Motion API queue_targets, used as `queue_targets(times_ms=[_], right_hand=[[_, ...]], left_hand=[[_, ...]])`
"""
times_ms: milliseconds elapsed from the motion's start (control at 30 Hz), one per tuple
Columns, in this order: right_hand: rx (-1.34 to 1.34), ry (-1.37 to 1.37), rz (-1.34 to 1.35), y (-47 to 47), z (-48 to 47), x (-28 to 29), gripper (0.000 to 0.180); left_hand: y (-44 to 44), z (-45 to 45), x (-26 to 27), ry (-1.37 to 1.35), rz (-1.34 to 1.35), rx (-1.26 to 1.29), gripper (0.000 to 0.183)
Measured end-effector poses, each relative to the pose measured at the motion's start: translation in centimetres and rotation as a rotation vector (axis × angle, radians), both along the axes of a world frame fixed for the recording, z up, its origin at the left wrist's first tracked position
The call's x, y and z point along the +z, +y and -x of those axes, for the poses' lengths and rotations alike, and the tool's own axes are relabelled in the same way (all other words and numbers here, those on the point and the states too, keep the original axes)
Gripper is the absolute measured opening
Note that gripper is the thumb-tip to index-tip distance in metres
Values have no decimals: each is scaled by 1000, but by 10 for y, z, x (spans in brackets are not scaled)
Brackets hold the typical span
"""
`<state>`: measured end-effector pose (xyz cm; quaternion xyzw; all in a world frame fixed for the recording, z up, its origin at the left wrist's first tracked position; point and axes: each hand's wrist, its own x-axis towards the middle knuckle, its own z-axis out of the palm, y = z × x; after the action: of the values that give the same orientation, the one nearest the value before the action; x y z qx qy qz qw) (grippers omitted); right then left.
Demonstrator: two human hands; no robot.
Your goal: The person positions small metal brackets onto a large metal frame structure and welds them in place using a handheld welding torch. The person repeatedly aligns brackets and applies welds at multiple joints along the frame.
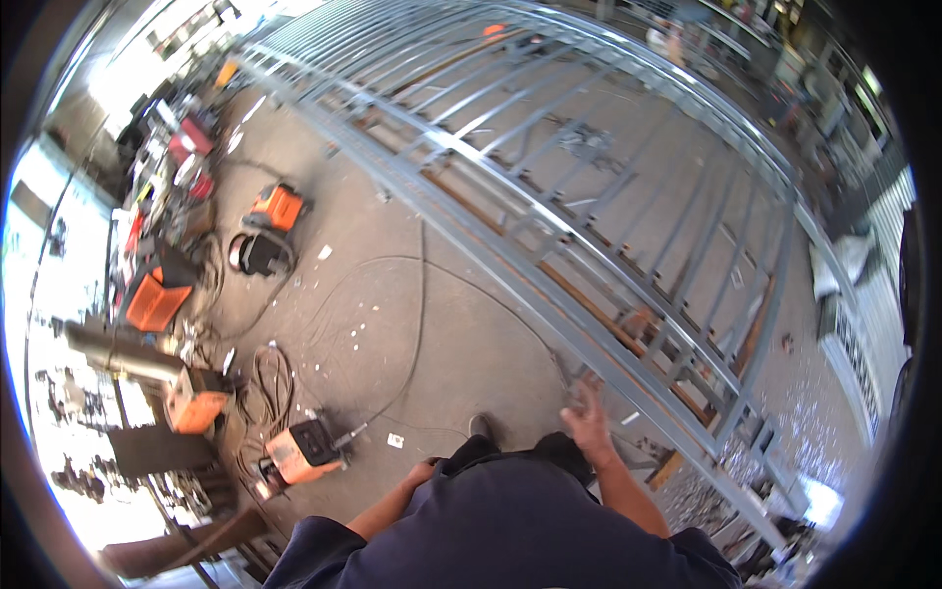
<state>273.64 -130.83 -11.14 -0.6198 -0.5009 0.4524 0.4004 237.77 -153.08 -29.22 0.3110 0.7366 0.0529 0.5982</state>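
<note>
My right hand [589, 423] is raised beside the near edge of a long grey steel frame [508, 276]. Its fingers look apart and blurred, and nothing shows in them. A thin black cable [486, 272] runs across the floor and ends close to those fingertips, by the frame's edge. My left hand [421, 473] hangs at my left hip, partly covered by my body, so its fingers are hard to make out. On the floor to my left stands an orange and black machine [305, 450], likely a welding power source, with a cable coming from it.
Parallel metal bars [508, 110] span the large frame. Coiled cable [272, 386] lies on the concrete floor [383, 316] at left. Farther up are an orange wheeled machine [276, 207] and cluttered goods [188, 158]. Metal scraps [706, 478] litter the lower right.
</note>
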Motion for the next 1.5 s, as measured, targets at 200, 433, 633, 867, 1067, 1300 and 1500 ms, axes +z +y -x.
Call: queue_targets(times_ms=[200,433,633,867,1067,1300,1500], right_hand=[[707,-140,199,56,142,18,31],[1050,-138,263,143,293,-7,42],[1162,-39,364,242,421,-29,68],[1252,-188,331,350,554,-9,59],[1223,-263,447,426,667,-45,57],[1307,-527,209,513,873,-18,57],[1230,-433,257,585,1019,6,48]], left_hand=[[-36,32,19,-108,50,475,59],[-8,84,24,0,153,739,55],[75,185,29,225,182,789,53],[182,329,40,310,127,833,51],[260,449,-9,303,134,820,50],[351,655,-15,187,113,738,52],[458,825,47,147,122,945,49]])
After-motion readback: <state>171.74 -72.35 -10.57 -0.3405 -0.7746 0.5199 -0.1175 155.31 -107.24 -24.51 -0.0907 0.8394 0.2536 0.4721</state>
